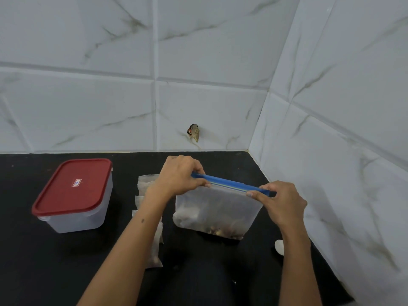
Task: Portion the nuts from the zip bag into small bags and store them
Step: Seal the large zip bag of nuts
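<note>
A: Both hands are up at the top of the zip bag, which stands upright on the black worktop close to the tiled corner

B: The left hand has the far end of the blue zip strip pinched, thumb underneath and fingers curled over the top

A: And the right hand has the near end, thumb and forefinger nipped tight on that strip, the other fingers folded behind it

B: The strip runs taut between the two hands. Whether the seal is pressed closed along its length, I cannot tell from here

A: Look through the cloudy plastic: the nuts sit low in the bag, heaped along its bottom edge

B: Just left of it, a row of small bags lies flat on the worktop, partly hidden under the left forearm, running from near the wall back toward the person

A: The nearest of them shows something brownish inside, too blurred to name

B: Further left, well apart from the bags, stands a clear plastic storage box with its red lid on, a small sticker in the middle of the lid

A: One more: a small pale rounded object on the worktop beside the right forearm, too little showing to say what it is
</note>
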